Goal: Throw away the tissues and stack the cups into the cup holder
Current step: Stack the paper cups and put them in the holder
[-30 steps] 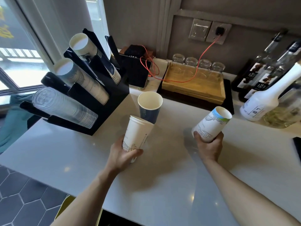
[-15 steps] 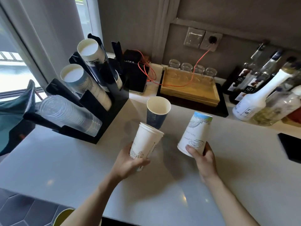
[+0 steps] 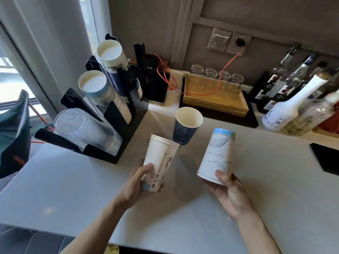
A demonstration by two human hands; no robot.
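My left hand [image 3: 136,182] grips a tall white paper cup [image 3: 160,158] near its base, mouth tilted up and away. My right hand [image 3: 227,189] holds a second white cup with a blue band [image 3: 217,154] upside down, fingers at its rim. A dark blue paper cup [image 3: 185,126] stands upright on the white counter [image 3: 73,180] just behind both. At the left the black cup holder [image 3: 126,118] carries slanted stacks of paper cups [image 3: 110,57] and clear plastic cups [image 3: 86,129]. No tissues are visible.
A wooden tray [image 3: 214,98] with upturned glasses [image 3: 216,74] sits at the back, a red cable across it. Bottles [image 3: 286,109] crowd the right rear. A black device [image 3: 156,85] stands beside the holder. A dark pad [image 3: 326,158] lies at the right edge.
My right hand has turned its cup upside down and brought it left, closer to the cup in my left hand. The camera has moved nearer the counter.
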